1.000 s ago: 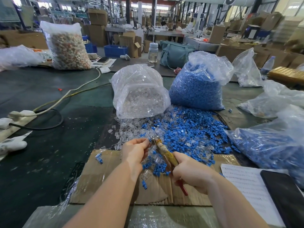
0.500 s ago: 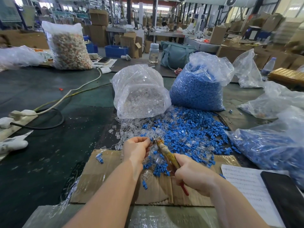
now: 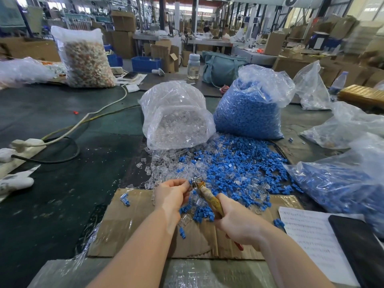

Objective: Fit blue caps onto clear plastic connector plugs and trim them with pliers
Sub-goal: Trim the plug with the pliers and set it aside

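My left hand pinches a small capped plug at its fingertips, held against the jaws of the pliers. My right hand grips the pliers' worn yellow and red handles. Both hands hover over a flattened cardboard sheet. Behind them spreads a loose pile of blue caps mixed with clear connector plugs. A clear bag of plugs and a bag of blue caps stand behind the pile.
Another bag of blue parts lies at the right. A printed sheet and a black phone sit at the near right. Cables and a power strip cross the dark mat at the left.
Both hands have held their place; the pliers' jaws stay against the plug in my left fingers, with only slight shifts.
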`<action>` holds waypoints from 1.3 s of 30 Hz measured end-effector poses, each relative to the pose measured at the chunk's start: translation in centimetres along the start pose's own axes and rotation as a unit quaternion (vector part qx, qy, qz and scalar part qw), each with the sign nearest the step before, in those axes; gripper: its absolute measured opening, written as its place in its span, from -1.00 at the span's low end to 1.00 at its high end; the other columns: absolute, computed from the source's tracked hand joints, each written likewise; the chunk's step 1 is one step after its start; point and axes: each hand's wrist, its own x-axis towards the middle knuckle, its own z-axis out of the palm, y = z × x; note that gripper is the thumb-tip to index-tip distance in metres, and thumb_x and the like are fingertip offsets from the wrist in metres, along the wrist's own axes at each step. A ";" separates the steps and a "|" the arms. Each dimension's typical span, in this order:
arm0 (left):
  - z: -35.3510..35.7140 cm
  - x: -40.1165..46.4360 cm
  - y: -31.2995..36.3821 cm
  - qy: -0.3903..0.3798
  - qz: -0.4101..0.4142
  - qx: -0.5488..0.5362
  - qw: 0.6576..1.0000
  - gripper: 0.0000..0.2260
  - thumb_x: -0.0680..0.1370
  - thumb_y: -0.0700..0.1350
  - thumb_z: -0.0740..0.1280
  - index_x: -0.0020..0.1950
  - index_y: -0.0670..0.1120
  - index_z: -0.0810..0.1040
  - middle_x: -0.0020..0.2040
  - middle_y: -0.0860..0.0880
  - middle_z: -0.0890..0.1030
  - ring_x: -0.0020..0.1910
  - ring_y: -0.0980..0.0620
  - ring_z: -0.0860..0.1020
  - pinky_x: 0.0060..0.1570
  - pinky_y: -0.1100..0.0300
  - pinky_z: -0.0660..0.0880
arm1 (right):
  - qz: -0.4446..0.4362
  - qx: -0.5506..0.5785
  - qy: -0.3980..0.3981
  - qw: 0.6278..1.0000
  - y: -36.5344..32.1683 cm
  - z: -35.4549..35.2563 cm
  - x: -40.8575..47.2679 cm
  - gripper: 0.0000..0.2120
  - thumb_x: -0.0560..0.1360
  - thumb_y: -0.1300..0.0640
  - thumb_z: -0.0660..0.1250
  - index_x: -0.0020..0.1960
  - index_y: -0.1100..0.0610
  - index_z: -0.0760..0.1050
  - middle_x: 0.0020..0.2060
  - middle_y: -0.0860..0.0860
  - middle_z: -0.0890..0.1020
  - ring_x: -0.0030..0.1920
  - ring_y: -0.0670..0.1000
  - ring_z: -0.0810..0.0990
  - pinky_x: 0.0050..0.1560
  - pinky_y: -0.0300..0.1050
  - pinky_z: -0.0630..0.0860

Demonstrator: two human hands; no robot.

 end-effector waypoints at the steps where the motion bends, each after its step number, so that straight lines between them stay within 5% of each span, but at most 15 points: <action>1: 0.0 0.0 -0.1 -0.002 -0.002 -0.001 1.000 -0.96 0.49 -0.31 0.34 -0.13 -0.21 0.56 -0.27 -0.10 0.57 -0.38 0.08 0.50 -0.41 0.30 0.48 | 0.000 -0.002 -0.001 1.000 0.0 0.0 0.0 -0.81 0.52 0.34 0.10 -0.10 0.06 0.24 -0.27 0.06 0.40 -0.35 0.00 0.35 -0.41 -0.17 0.33; 9: 0.1 0.0 0.4 -0.009 0.009 0.001 1.000 -0.95 0.50 -0.32 0.33 -0.14 -0.20 0.55 -0.28 -0.09 0.58 -0.37 0.08 0.50 -0.40 0.31 0.48 | -0.007 0.037 -0.010 0.999 0.2 -0.3 -0.4 -0.71 0.43 0.42 0.06 -0.18 0.02 0.26 -0.20 0.09 0.40 -0.23 0.05 0.36 -0.24 -0.06 0.34; 18: 0.1 -0.3 0.7 -0.012 0.037 0.035 0.999 -0.95 0.49 -0.32 0.34 -0.13 -0.22 0.57 -0.25 -0.11 0.58 -0.34 0.07 0.50 -0.39 0.32 0.48 | -0.013 0.009 -0.001 1.000 0.3 -0.3 -0.3 -0.83 0.50 0.35 0.09 -0.11 0.08 0.25 -0.16 0.11 0.44 -0.21 0.06 0.41 -0.05 0.13 0.51; 28: 0.5 -0.3 -0.3 -0.005 0.040 0.030 0.999 -0.94 0.49 -0.31 0.34 -0.15 -0.20 0.58 -0.25 -0.11 0.59 -0.35 0.07 0.50 -0.41 0.32 0.45 | -0.024 -0.028 -0.010 0.999 0.5 -0.9 -0.6 -0.81 0.50 0.36 0.08 -0.02 0.08 0.25 -0.23 0.06 0.41 -0.31 -0.01 0.35 -0.35 -0.17 0.32; 35: 0.5 -0.2 -0.8 -0.004 0.038 0.024 0.999 -0.95 0.49 -0.30 0.35 -0.14 -0.20 0.58 -0.29 -0.08 0.57 -0.37 0.08 0.49 -0.39 0.29 0.46 | -0.007 -0.006 -0.012 1.000 0.9 -0.6 -0.4 -0.80 0.52 0.35 0.07 -0.02 0.06 0.26 -0.24 0.06 0.41 -0.31 0.01 0.37 -0.39 -0.20 0.35; 39: 0.7 0.0 -0.6 0.000 0.041 0.009 0.999 -0.96 0.50 -0.30 0.34 -0.12 -0.20 0.57 -0.27 -0.10 0.57 -0.38 0.08 0.48 -0.40 0.28 0.43 | 0.017 0.102 -0.013 0.995 1.0 0.0 0.0 -0.79 0.43 0.41 0.12 -0.04 0.15 0.34 -0.20 0.14 0.49 -0.26 0.03 0.45 -0.27 -0.11 0.38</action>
